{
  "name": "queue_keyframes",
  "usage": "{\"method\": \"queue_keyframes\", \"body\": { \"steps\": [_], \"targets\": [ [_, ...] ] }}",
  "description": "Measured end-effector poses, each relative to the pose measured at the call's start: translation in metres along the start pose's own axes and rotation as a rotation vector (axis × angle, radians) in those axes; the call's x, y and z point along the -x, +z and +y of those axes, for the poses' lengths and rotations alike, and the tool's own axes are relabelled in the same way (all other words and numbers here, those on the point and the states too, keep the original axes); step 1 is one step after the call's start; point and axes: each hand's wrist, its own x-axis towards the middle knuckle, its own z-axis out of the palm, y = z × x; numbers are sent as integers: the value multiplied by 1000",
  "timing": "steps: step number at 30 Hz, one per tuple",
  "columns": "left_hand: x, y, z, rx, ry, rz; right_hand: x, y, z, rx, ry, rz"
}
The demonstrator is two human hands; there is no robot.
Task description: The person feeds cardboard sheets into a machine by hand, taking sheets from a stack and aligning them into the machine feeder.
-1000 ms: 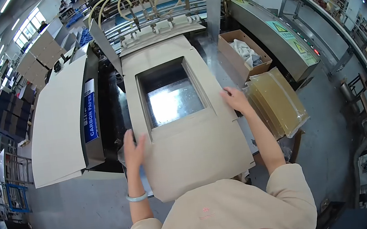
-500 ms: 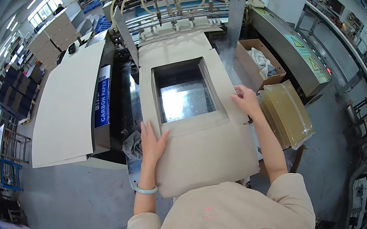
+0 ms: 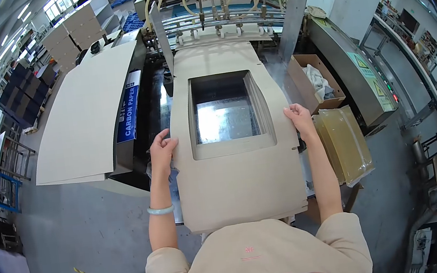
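Note:
A large beige cardboard sheet (image 3: 241, 188) with a rectangular window cut in it lies in front of me, on what look like more such sheets. Layered edges line the right side of the window, and a shiny dark surface (image 3: 224, 119) shows through it. At the left edge, my left hand (image 3: 162, 153) has its fingers curled, with the thumb at the board. My right hand (image 3: 299, 120) pinches the right edge, a bit higher up. Most of the fingertips' undersides are hidden.
Ahead stands a machine with rollers (image 3: 216, 32) and yellowish hoses between two metal side plates (image 3: 292, 25). Large pale boards (image 3: 83, 120) lie at left beside a blue carbon paper box (image 3: 129, 109). An open carton with cloth (image 3: 316, 81) and a taped brown package (image 3: 345, 143) are at right.
My left hand has gone from lying flat on the board to curling at its left edge, slightly farther forward. The top sheet now lies more evenly over those beneath. My right hand stays at the right edge.

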Motion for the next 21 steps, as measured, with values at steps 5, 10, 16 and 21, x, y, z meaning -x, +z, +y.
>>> {"method": "queue_keyframes", "body": {
  "steps": [5, 10, 16, 21],
  "targets": [
    [-7, 5, -6, 27, -108, 83, -4, 1, 13, 174, -27, 7],
    [-11, 0, -13, -27, -107, 12, 5, 5, 2, 253, -34, -26],
    [-16, 2, -9, -61, -113, 23, 3, 9, -10, 303, -24, -61],
    [-22, 10, -4, 77, -67, -11, -6, 12, -15, 276, -16, -51]
  ]
}}
